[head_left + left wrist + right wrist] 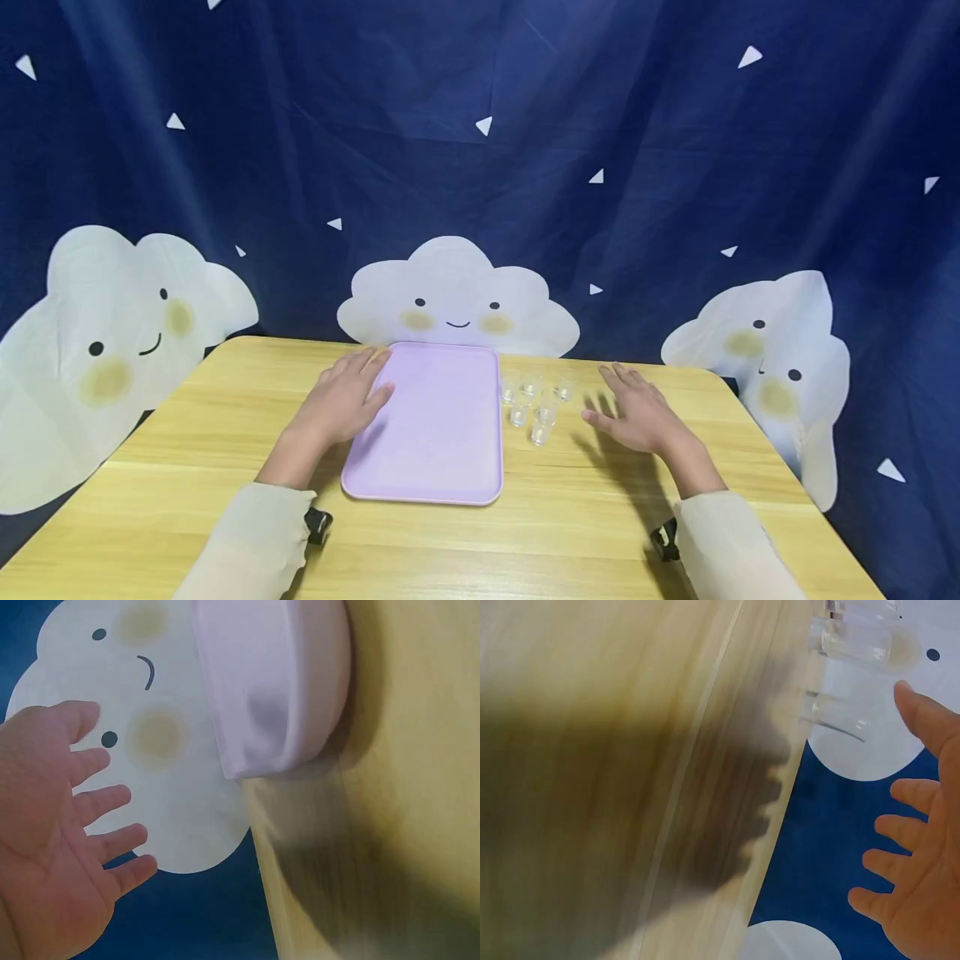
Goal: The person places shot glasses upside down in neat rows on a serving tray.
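Note:
A light purple rectangular tray (431, 417) lies on the wooden table, with nothing on it. My left hand (341, 400) hovers over the tray's left edge, fingers spread and holding nothing. In the left wrist view that hand (52, 825) stands apart from the tray (255, 682). Several small clear glasses (540, 429) stand upright in a cluster just right of the tray. To the right of them my right hand (633, 410) is held above the table, its fingers extended and not touching anything. The right wrist view shows the right hand (922, 840) apart from the nearest glass (836, 716).
The wooden table (420, 550) ends at a rounded back edge behind the tray and glasses. A dark blue curtain (480, 183) with white clouds and triangles hangs behind it. A black strap shows at each wrist under pale sleeves (251, 542).

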Available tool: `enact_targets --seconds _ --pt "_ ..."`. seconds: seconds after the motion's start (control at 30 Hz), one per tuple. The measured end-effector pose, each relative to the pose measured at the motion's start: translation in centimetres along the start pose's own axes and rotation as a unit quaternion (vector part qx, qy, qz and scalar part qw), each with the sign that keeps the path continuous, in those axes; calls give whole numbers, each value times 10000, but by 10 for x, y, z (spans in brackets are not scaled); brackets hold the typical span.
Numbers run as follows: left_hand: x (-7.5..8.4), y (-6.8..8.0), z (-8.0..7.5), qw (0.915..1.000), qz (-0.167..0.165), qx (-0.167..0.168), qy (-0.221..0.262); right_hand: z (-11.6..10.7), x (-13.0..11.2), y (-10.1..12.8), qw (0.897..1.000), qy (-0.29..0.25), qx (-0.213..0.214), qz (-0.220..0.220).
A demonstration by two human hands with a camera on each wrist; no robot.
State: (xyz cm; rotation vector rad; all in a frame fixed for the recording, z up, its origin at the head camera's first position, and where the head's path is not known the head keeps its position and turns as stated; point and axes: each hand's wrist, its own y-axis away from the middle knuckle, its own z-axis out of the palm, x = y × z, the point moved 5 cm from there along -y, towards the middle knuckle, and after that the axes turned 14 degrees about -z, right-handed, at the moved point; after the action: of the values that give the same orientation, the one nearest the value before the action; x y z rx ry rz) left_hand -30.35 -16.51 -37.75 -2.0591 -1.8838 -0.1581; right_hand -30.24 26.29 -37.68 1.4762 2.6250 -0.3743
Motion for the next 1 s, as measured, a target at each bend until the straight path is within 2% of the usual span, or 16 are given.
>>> enact_targets --seconds 0.4,0.73,1.0 --pt "-12 -10 10 9986 -74 -203 487 9 -1 -18 9982 -544 -173 -207" --pt "-20 -17 16 9924 -472 -537 1000 17 10 -34 9978 -662 -58 -67" --pt "-28 -21 26 9862 -807 -781 1213 25 14 -43 9961 -871 -86 141"
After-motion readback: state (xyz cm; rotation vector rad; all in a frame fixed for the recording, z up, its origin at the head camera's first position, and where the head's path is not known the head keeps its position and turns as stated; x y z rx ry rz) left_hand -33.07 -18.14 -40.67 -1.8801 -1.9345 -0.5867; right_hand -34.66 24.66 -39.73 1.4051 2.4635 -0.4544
